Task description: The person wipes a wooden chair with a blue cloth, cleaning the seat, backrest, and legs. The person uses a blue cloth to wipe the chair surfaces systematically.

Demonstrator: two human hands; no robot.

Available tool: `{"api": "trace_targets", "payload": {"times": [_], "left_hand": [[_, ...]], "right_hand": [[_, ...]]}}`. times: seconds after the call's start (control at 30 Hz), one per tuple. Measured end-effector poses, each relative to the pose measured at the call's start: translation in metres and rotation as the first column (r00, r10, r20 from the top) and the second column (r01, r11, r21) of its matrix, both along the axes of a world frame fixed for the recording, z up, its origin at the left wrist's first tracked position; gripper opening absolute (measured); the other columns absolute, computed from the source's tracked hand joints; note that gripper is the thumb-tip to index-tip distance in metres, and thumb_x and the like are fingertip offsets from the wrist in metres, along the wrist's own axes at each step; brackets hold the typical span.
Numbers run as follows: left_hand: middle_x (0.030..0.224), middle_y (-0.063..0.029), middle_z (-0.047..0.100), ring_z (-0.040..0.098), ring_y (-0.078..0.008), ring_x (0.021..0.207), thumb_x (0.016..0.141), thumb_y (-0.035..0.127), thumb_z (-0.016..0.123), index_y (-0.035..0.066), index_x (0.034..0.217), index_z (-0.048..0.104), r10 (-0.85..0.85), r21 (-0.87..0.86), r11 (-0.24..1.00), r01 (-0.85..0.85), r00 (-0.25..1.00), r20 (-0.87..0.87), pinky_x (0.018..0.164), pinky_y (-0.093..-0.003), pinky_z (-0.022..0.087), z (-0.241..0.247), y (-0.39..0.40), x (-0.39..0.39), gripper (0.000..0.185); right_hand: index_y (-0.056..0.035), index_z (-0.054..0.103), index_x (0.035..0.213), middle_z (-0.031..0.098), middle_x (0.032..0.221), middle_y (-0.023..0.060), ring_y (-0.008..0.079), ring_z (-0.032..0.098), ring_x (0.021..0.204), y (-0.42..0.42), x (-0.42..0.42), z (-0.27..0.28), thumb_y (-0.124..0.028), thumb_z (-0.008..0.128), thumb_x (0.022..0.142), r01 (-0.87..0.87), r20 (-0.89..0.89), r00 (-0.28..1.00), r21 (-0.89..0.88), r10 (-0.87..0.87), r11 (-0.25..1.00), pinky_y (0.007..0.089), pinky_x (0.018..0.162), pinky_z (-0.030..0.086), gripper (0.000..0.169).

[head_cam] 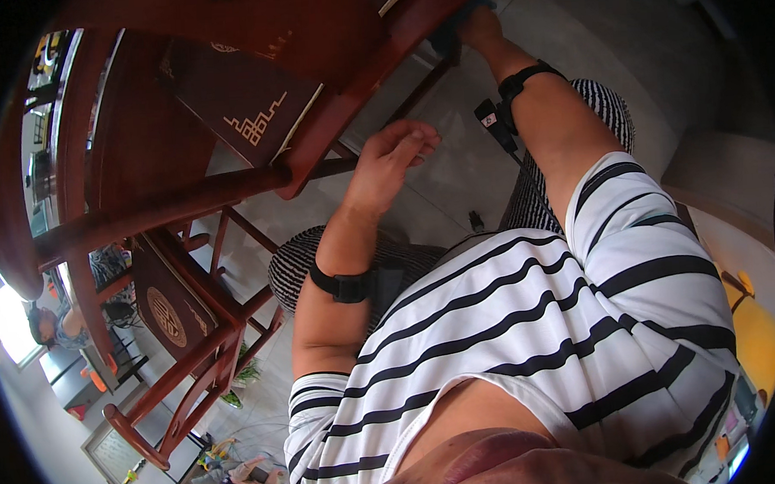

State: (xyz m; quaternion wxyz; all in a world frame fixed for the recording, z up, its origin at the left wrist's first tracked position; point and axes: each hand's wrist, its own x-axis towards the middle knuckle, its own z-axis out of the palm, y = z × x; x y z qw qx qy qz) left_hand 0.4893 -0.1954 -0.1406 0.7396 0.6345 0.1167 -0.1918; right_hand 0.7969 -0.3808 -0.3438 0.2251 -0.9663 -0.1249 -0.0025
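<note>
My left hand (pixel 398 152) is raised in front of my lap, fingers loosely curled and holding nothing. It is near the front corner of a reddish-brown wooden armchair (pixel 340 114), apart from it. On the chair seat lies a dark brown cushion (pixel 225 96) with a gold geometric pattern. Stretched forward, my right hand (pixel 482 29) grips a dark teal cloth (pixel 447 41) at the far end of the chair's front edge. My right fingers are mostly hidden by the cloth and the chair. Black straps circle both forearms, and a cable connector (pixel 487 114) hangs by the right one.
A second wooden chair (pixel 197 341) with a patterned cushion (pixel 170 310) stands at the left. Grey floor tiles (pixel 437 188) lie below me. A green plant (pixel 244 371) is behind that chair. People (pixel 60 324) sit farther off. A yellow object (pixel 758 329) is at the right.
</note>
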Motion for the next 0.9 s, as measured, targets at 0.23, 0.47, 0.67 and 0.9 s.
{"api": "trace_targets", "payload": {"times": [0.23, 0.47, 0.67, 0.9], "left_hand": [[0.110, -0.0039, 0.066, 0.059, -0.0140, 0.099, 0.100, 0.024, 0.051, 0.005, 0.114, 0.064, 0.003, 0.028, 1.000, -0.003, 1.000, -0.007, 0.089, -0.0283, 0.045, -0.009, 0.005, -0.008, 0.027], [0.110, -0.0041, 0.066, 0.059, -0.0143, 0.100, 0.100, 0.027, 0.052, 0.005, 0.115, 0.064, -0.060, 0.038, 0.997, 0.060, 0.998, -0.006, 0.090, -0.0287, 0.045, -0.004, -0.003, -0.008, 0.029], [0.111, -0.0045, 0.067, 0.059, -0.0144, 0.101, 0.100, 0.027, 0.052, 0.005, 0.115, 0.064, -0.020, 0.056, 0.998, 0.022, 0.999, -0.036, 0.090, -0.0292, 0.045, -0.004, -0.001, -0.005, 0.030], [0.107, -0.0032, 0.066, 0.059, -0.0139, 0.100, 0.099, 0.024, 0.052, 0.005, 0.115, 0.064, -0.052, 0.037, 0.998, 0.052, 0.999, 0.006, 0.089, -0.0292, 0.044, 0.001, -0.003, -0.004, 0.028]], "right_hand": [[-0.0025, 0.069, 0.112, 0.062, 0.125, 0.0185, 0.0320, 0.062, 0.109, 0.025, -0.046, 0.031, -0.021, 0.058, 0.090, -0.273, -0.456, 0.876, -0.199, 0.158, 0.941, 0.0403, 0.092, 0.051, 0.032], [-0.0058, 0.070, 0.115, 0.063, 0.126, 0.0133, 0.0311, 0.060, 0.111, 0.036, -0.039, -0.007, -0.019, 0.055, 0.092, -0.561, -0.433, 0.824, -0.540, 0.364, 0.627, 0.0403, 0.099, 0.047, 0.030], [-0.0058, 0.068, 0.117, 0.062, 0.127, 0.0150, 0.0332, 0.061, 0.111, 0.030, -0.060, 0.031, -0.024, 0.053, 0.093, -0.423, -0.510, 0.834, -0.349, 0.209, 0.836, 0.0417, 0.097, 0.048, 0.034], [-0.0032, 0.063, 0.123, 0.060, 0.131, 0.0179, 0.0358, 0.060, 0.113, 0.002, -0.053, 0.049, -0.029, 0.051, 0.094, -0.230, -0.477, 0.876, -0.286, 0.070, 0.930, 0.0424, 0.097, 0.047, 0.040]]}}
